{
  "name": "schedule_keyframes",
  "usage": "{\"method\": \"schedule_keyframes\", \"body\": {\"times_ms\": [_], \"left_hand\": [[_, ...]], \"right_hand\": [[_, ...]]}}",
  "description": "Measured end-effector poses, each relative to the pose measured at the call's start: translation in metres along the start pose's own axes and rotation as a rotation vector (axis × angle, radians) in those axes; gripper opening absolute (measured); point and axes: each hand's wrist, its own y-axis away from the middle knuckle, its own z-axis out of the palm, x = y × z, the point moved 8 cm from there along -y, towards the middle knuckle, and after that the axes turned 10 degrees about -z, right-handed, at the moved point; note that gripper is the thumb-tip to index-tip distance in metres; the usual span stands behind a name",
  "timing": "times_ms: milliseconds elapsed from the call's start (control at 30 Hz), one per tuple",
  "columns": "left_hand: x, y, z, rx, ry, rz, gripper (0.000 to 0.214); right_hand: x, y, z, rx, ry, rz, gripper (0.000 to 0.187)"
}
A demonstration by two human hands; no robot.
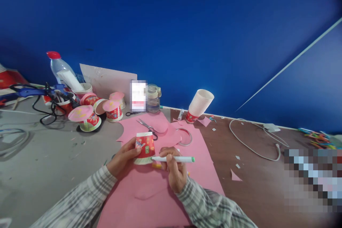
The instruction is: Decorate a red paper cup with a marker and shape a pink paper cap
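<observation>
An upside-down red paper cup [144, 148] stands on a sheet of pink paper [160, 192]. My left hand [123, 157] is closed around the cup's left side, holding it down. My right hand [175, 171] grips a white marker with a green cap [173, 159], which lies level with its tip at the cup's lower rim. Scissors [146, 127] and a clear tape ring [184, 136] rest on the pink paper just behind the cup.
Several cups topped with pink paper [88, 115] stand at the back left beside a bottle with a red cap [59, 67] and a glue gun with black cable [48, 94]. A leaning stack of paper cups [200, 105], a glass jar [154, 98] and a white cable [253, 142] lie to the right.
</observation>
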Motion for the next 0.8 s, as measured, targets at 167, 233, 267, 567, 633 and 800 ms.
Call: {"method": "schedule_keyframes", "body": {"times_ms": [167, 233, 267, 567, 633, 800], "left_hand": [[0.0003, -0.0005, 0.0007, -0.005, -0.014, 0.008, 0.04], [0.0003, -0.0003, 0.001, -0.01, -0.017, 0.007, 0.04], [0.0003, -0.0001, 0.0012, -0.012, -0.018, 0.007, 0.041], [-0.0015, -0.0006, -0.0028, 0.002, -0.025, 0.003, 0.04], [-0.0019, -0.0008, -0.0039, 0.009, -0.027, 0.002, 0.041], [-0.001, -0.0007, -0.0031, 0.016, -0.021, 0.009, 0.041]], "right_hand": [[0.0023, 0.0006, 0.0007, -0.01, 0.015, -0.004, 0.025], [0.0022, 0.0007, 0.002, -0.016, 0.014, -0.001, 0.025], [0.0019, 0.0007, 0.0027, -0.019, 0.012, -0.001, 0.025], [0.0015, 0.0005, 0.0031, -0.028, 0.041, 0.011, 0.027], [0.0017, 0.0004, 0.0036, -0.028, 0.038, 0.017, 0.026], [0.0003, -0.0002, 0.0032, -0.024, 0.023, 0.019, 0.026]]}}
